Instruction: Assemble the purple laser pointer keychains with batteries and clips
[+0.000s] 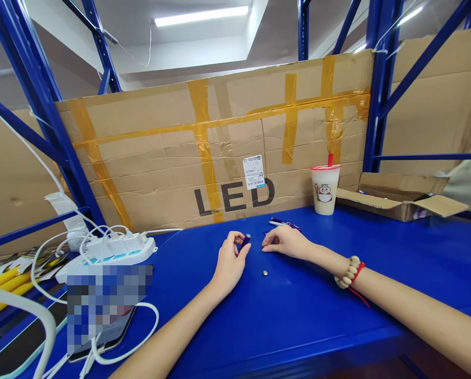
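My left hand [231,259] is closed around a short dark purple tube [245,241] with a silvery end, held upright between thumb and fingers just above the blue tabletop [298,326]. To its right, my right hand [283,242] rests low over the table with thumb and fingertips drawn together; anything in them is too small or hidden to make out. Slender purple pen-like pieces [285,224] lie just behind the right hand, partly covered by it. A small round silver piece, like a button cell [265,273], lies on the table in front of the two hands.
A lidded drink cup [325,192] with a red straw stands at the back right, beside an open cardboard box [393,197]. On the left are a white power strip [120,250], cables and a phone [119,331]. Taped cardboard [160,168] walls the back.
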`<state>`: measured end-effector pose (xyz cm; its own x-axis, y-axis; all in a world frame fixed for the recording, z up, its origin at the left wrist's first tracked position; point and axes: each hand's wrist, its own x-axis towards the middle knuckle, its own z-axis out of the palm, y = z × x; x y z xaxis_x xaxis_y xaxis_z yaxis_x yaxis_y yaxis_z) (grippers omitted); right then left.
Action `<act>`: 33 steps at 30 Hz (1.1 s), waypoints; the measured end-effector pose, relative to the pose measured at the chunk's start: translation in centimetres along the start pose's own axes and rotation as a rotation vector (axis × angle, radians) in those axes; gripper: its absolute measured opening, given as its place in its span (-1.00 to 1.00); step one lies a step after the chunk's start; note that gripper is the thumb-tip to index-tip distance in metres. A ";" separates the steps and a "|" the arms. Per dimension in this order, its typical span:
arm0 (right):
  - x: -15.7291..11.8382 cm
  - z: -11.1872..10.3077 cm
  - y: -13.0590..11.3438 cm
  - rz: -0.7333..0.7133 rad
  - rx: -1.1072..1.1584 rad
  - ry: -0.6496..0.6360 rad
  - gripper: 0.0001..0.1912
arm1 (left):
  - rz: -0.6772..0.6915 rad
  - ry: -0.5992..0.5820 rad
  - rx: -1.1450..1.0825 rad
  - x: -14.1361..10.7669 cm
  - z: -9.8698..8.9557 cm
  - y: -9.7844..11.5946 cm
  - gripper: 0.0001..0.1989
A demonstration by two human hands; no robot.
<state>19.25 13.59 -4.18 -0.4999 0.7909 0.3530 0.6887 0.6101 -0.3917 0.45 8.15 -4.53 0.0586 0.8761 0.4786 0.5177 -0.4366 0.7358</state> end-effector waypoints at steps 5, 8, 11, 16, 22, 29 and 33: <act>-0.3 -0.4 -1.6 -0.045 0.034 0.251 -0.85 | 0.017 -0.022 0.015 -0.1 -0.2 0.4 -0.91; -0.5 -0.6 -2.7 -0.191 0.112 0.339 -0.81 | 0.027 -0.029 0.014 -0.2 -0.2 0.6 -0.91; -0.6 -0.6 -3.4 -0.311 0.146 0.353 -0.77 | 0.033 -0.020 -0.009 -0.2 -0.1 0.6 -0.90; -0.6 -0.6 -3.4 -0.331 0.159 0.357 -0.73 | 0.012 -0.018 -0.043 -0.1 0.1 0.1 -0.86; -0.6 -0.6 -3.3 -0.369 0.201 0.335 -0.75 | 0.012 -0.034 -0.011 -0.2 0.1 0.2 -0.85; -0.7 -0.7 -3.5 -0.322 0.169 0.267 -0.76 | 0.024 -0.015 -0.018 -0.5 0.3 0.5 -0.85; -0.8 -0.6 -3.5 -0.307 0.162 0.251 -0.78 | 0.031 -0.026 -0.004 -0.6 0.3 0.4 -0.86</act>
<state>17.56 10.73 -2.55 -0.5121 0.5475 0.6618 0.4263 0.8309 -0.3576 0.94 7.53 -4.65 0.0964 0.8671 0.4887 0.5117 -0.4643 0.7229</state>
